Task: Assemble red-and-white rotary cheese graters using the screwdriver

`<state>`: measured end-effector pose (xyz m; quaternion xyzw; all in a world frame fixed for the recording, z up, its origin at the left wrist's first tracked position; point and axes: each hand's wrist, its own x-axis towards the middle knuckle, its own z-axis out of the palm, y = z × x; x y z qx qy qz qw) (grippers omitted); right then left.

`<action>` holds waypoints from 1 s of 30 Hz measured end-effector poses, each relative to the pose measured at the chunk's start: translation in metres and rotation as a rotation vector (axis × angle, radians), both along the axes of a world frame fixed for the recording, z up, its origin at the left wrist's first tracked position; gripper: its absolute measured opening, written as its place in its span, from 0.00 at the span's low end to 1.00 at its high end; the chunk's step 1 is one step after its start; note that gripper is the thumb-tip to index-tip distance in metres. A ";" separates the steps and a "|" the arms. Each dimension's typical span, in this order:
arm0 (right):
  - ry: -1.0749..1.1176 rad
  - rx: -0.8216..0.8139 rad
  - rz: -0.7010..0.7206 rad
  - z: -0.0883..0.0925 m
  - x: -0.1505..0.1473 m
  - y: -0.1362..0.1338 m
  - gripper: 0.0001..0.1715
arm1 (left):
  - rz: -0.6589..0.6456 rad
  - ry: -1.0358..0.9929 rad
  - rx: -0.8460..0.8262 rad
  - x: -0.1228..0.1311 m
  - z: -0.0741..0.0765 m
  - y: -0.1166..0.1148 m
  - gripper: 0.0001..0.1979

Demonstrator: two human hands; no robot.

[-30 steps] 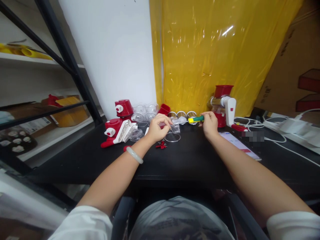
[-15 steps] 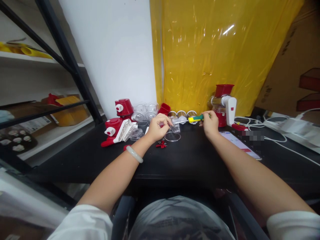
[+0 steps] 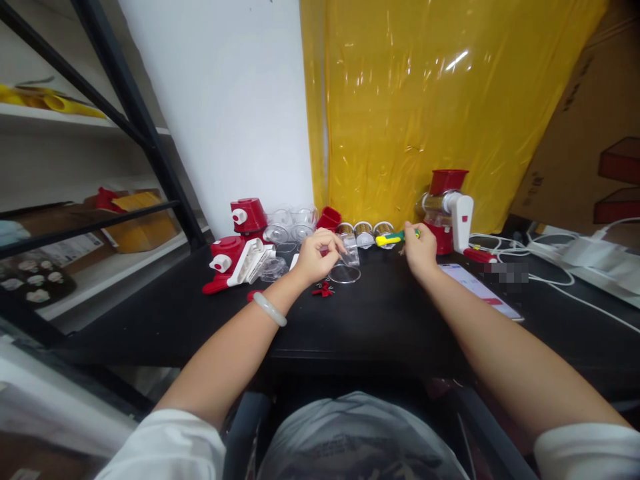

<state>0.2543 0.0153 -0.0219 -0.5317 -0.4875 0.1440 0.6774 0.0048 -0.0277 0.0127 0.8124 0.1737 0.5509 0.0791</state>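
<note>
My left hand (image 3: 314, 257) is closed on a clear plastic cup-shaped part (image 3: 348, 259) that rests on the black table (image 3: 380, 313). My right hand (image 3: 419, 250) grips a screwdriver with a green and yellow handle (image 3: 395, 237), its tip pointing left toward the clear part. A small red piece (image 3: 323, 289) lies on the table just below my left hand. A white bangle sits on my left wrist.
An assembled red and white grinder (image 3: 447, 210) stands behind my right hand. Red and white housings (image 3: 235, 260), clear cups (image 3: 290, 223) and metal drums (image 3: 364, 231) lie at the back. A phone (image 3: 475, 288) and white cables (image 3: 565, 267) are on the right. Black shelving (image 3: 125, 113) stands on the left.
The screwdriver has drawn back slightly to the right, away from the clear part. My left hand has stayed in place on the part.
</note>
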 end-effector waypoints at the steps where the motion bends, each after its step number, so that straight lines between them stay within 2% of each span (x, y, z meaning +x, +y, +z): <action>1: -0.016 0.001 -0.012 -0.001 0.001 0.001 0.19 | -0.001 0.002 0.001 0.000 0.000 0.000 0.12; 6: -0.072 0.004 -0.061 -0.003 0.001 0.003 0.20 | 0.050 0.019 -0.015 -0.001 -0.001 0.002 0.12; 13: -0.005 0.011 -0.022 -0.004 0.001 0.006 0.19 | 0.115 -0.049 -0.081 -0.001 -0.006 0.009 0.08; 16: 0.076 0.014 0.019 -0.004 0.000 0.007 0.12 | 0.039 -0.140 -0.180 0.000 -0.009 0.013 0.13; 19: 0.143 0.031 0.073 -0.005 0.000 0.005 0.07 | -0.062 -0.210 -0.266 -0.002 -0.010 0.018 0.13; 24: 0.170 0.035 0.111 -0.002 -0.001 0.001 0.09 | -0.122 -0.262 -0.354 -0.006 -0.009 0.023 0.11; 30: 0.158 0.025 0.071 -0.002 -0.001 0.003 0.07 | -0.257 -0.331 -0.459 -0.005 -0.007 0.022 0.10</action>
